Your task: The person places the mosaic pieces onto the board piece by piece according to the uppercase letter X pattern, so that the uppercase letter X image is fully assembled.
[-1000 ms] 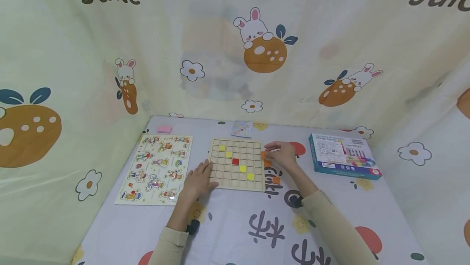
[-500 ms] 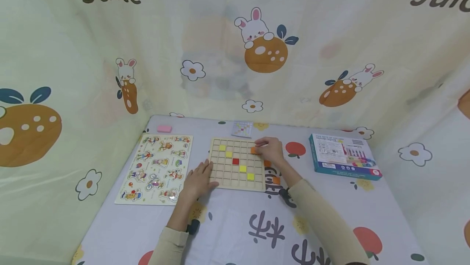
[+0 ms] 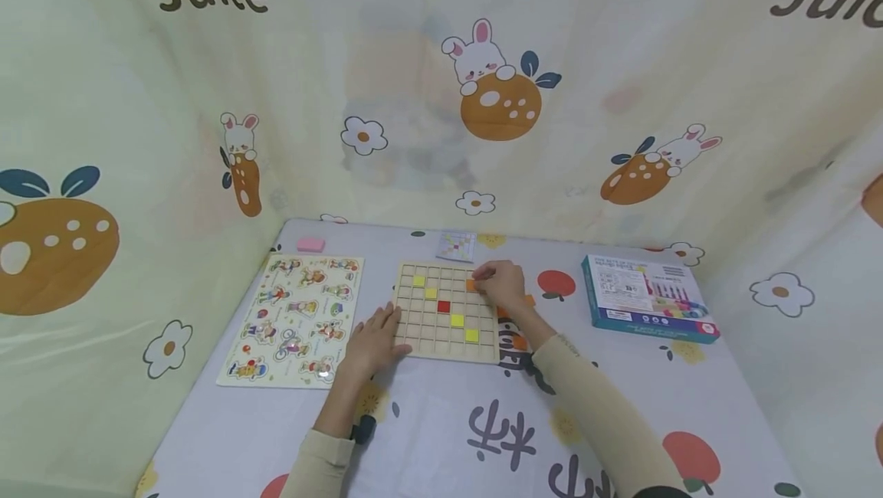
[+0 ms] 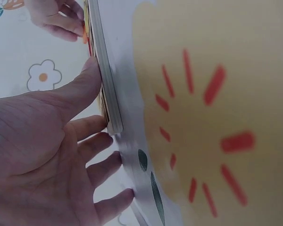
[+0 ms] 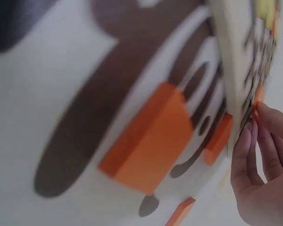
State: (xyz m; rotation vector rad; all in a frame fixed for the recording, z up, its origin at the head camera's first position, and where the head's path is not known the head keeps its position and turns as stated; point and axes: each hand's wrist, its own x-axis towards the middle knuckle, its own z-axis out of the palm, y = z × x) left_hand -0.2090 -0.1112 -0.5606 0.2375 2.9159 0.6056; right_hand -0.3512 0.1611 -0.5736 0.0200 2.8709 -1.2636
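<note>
A wooden grid board [image 3: 417,335] lies on the table with a diagonal of yellow tiles [image 3: 457,321] and one red tile [image 3: 444,306] in its squares. My left hand [image 3: 372,341] rests along the board's left edge. In the left wrist view its thumb and spread fingers [image 4: 106,169] are at the board's side. Over the upper right squares, my right hand [image 3: 503,284] pinches an orange tile [image 3: 471,284] between thumb and fingertips. Right of the board lie several loose orange tiles, one [image 5: 151,141] large in the right wrist view, another [image 5: 219,141] against the board's side.
A pattern card [image 3: 456,246] sits behind the board. To the left are a picture puzzle board [image 3: 276,310] and a pink block [image 3: 310,244]. A boxed set [image 3: 648,299] lies at the right. Patterned cloth covers the table and the walls around it.
My right hand has picked up an orange tile from beside the board and carried it left onto the upper right squares. My left hand stays at the board's left edge.
</note>
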